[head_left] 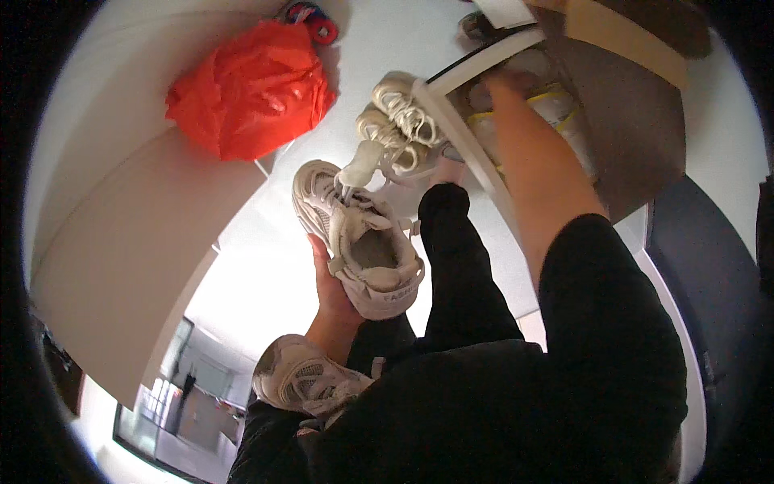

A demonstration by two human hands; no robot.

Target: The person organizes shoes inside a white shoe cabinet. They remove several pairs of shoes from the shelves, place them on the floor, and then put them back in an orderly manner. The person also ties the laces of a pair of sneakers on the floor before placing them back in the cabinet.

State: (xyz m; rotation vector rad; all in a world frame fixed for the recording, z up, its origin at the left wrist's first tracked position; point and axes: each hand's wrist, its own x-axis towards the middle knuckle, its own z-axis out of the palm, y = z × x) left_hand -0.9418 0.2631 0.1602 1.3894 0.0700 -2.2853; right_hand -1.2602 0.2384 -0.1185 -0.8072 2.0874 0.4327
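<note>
My left hand (332,290) is under a beige chunky sneaker (375,260) and holds it up with the opening towards me. Its laces are loose. A second light sneaker (308,375) rests against my left forearm, close to my body. My right hand (508,85) reaches into an open shoe cabinet (459,121), by pale shoes (556,109) with yellow edging; its fingers are blurred. Outside the cabinet's edge, a pair of cream lace-up sneakers (405,115) stands on the floor.
A red plastic bag (254,91) lies at the upper left beside a pale panel (121,242). Dark and red footwear (314,24) shows behind it. Another shoe (474,27) sits beyond the cabinet. A dark door panel (701,266) is at the right.
</note>
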